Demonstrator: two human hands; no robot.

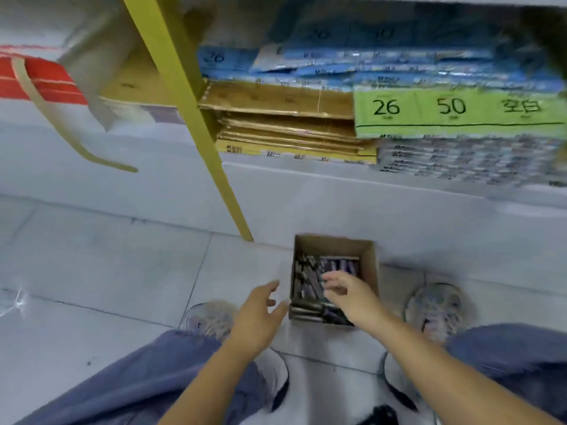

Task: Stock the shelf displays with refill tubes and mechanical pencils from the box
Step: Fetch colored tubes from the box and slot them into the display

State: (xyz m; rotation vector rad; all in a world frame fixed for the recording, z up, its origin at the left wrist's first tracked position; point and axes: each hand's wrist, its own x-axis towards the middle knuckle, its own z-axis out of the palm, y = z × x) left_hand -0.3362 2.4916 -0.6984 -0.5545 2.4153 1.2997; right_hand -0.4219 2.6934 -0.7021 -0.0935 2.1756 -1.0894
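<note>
A small open cardboard box [369,262] stands on the tiled floor between my feet, filled with several dark tubes and pencils [306,280] lying side by side. My right hand [346,294] hovers over the box's contents with fingers spread and slightly bent, holding nothing that I can see. My left hand [259,314] is just left of the box, fingers relaxed and apart, close to its left wall. The frame is motion-blurred.
A yellow shelf post [190,118] slants down to the floor behind the box. The low shelf holds stacked blue packs [368,65], gold packs [285,118] and a green pack [454,111] marked 26 and 50. My shoes [435,305] flank the box.
</note>
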